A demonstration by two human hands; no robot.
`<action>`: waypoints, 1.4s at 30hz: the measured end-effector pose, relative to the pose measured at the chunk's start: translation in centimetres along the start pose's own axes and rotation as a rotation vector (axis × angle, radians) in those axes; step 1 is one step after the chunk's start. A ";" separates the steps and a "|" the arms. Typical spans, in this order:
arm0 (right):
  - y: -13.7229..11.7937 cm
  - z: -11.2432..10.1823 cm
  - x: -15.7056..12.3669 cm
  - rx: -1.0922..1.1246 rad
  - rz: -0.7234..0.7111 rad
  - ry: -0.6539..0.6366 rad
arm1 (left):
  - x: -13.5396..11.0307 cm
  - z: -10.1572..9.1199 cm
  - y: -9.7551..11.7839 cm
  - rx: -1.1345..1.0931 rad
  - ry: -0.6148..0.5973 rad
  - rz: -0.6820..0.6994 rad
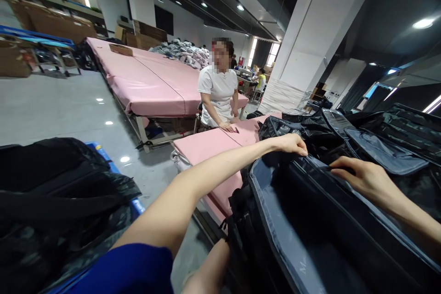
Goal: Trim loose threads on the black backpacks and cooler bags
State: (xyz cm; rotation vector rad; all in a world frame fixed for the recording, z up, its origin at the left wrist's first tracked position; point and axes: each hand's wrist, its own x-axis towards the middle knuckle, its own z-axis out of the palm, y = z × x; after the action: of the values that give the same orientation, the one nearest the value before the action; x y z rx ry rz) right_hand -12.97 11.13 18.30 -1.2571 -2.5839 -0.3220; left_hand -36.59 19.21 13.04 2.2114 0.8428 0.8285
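A large black bag [310, 229] with a grey-blue lining stands open in front of me, its mouth facing up. My left hand [291, 144] reaches across to the bag's far upper edge, fingers curled over the fabric there. My right hand [360, 177] lies on the bag's right rim, fingers bent and pressed onto the dark fabric. More black bags [375, 133] are piled behind and to the right of this one.
A person in a white top [217, 94] sits at a pink-covered table [206, 144] just beyond the bag. A longer pink table [148, 82] runs behind. A heap of black material [51, 193] lies at my left on a blue bin. A white pillar [310, 41] rises at right.
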 end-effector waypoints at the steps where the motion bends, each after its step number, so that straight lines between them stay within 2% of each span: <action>1: 0.2 0.1 -0.8 0.058 0.061 -0.015 | -0.4 0.0 0.1 0.051 0.020 0.062; 3: 0.6 0.5 -2.6 0.116 0.117 -0.047 | -1.3 0.1 0.8 0.185 0.079 0.168; 5: 0.5 1.3 -4.2 0.105 0.084 -0.069 | -2.6 0.4 2.3 0.361 0.156 0.217; 7: -0.2 2.1 -5.3 0.054 0.003 -0.047 | -4.2 1.1 4.3 0.504 0.240 0.171; 9: -1.3 2.6 -6.1 -0.032 -0.105 0.010 | -5.9 2.0 6.3 0.523 0.319 0.039; 10: -2.0 2.8 -6.3 -0.092 -0.158 0.040 | -6.7 2.4 7.1 0.474 0.327 -0.050; 12: -3.3 3.0 -6.8 -0.234 -0.260 0.107 | -7.9 3.3 8.3 0.247 0.247 -0.269; 15: -4.8 3.2 -7.3 -0.398 -0.388 0.230 | -8.4 4.4 8.5 -0.330 0.095 -0.596; 18: -4.9 3.2 -7.5 -0.404 -0.438 0.277 | -7.8 5.1 7.5 -0.721 0.152 -0.738; 20: -4.2 3.0 -7.2 -0.283 -0.403 0.244 | -7.7 5.5 6.6 -0.826 0.201 -0.726; 23: -2.9 2.2 -6.1 -0.072 -0.199 0.181 | -8.0 6.3 5.3 -0.931 0.241 -0.621; 25: -2.4 1.7 -5.1 -0.038 -0.063 0.157 | -8.3 6.7 4.6 -0.971 0.257 -0.556; 26: -2.4 1.6 -4.6 -0.045 -0.039 0.149 | -8.4 6.9 4.4 -0.984 0.261 -0.532; 28: -2.6 1.3 -3.8 -0.061 -0.075 0.162 | -8.6 7.2 4.0 -1.001 0.261 -0.499; 34: -3.4 1.0 -2.7 -0.142 -0.322 0.237 | -8.6 7.3 3.4 -1.001 0.231 -0.441; 42: -3.6 1.2 -1.6 -0.252 -0.360 0.215 | -8.4 7.4 3.0 -1.007 0.224 -0.434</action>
State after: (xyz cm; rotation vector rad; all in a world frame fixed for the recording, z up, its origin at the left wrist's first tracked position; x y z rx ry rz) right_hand -15.06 8.14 16.33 -0.7625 -2.6268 -0.8247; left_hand -35.26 8.89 7.93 1.0309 0.7283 0.9899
